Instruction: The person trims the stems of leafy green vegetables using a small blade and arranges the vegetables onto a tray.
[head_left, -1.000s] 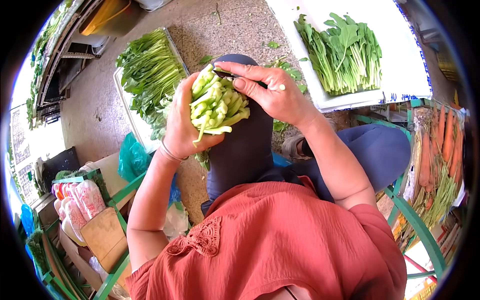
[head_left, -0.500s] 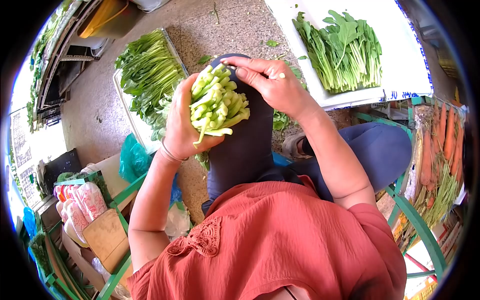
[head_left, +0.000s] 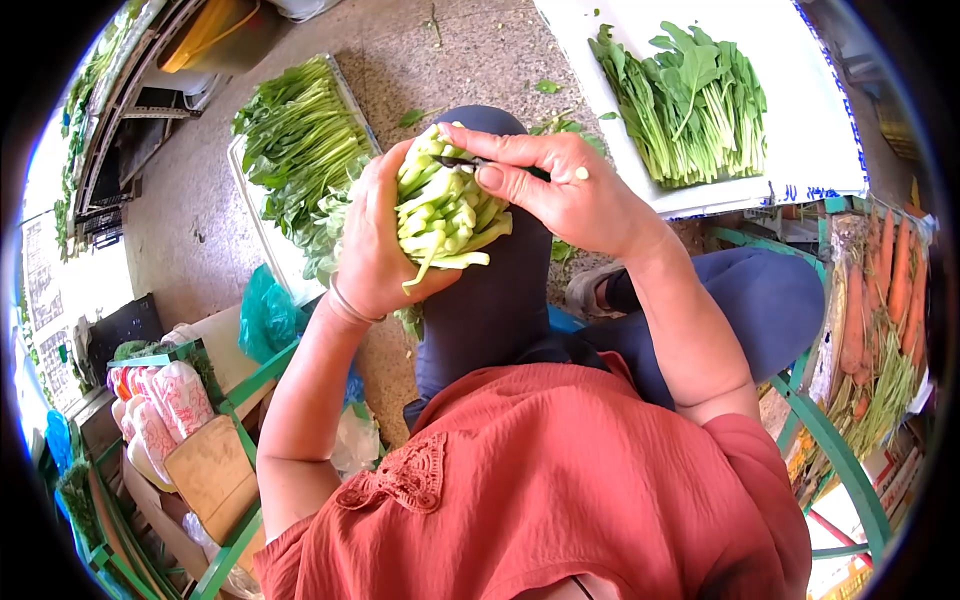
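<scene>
My left hand [head_left: 375,235] is wrapped round a thick bunch of leafy greens [head_left: 450,215], its pale cut stem ends facing up. Most of the leaves are hidden under that hand. In my right hand [head_left: 570,185] is a small dark knife [head_left: 460,162], pinched between thumb and forefinger, its blade against the upper stems. The forefinger touches the top of the bunch. A pale round piece of stem [head_left: 582,174] sticks to the back of this hand.
More greens [head_left: 310,150] lie in a white tray on the floor. Another row of greens [head_left: 695,110] rests on a white board [head_left: 820,120]. Carrots [head_left: 895,280] stand at the right by a green metal frame [head_left: 835,450]. A teal plastic bag [head_left: 268,315] sits at the left.
The bunch and my left hand have moved slightly right and tipped. My right hand has come down and right, bringing the knife blade into view against the stems.
</scene>
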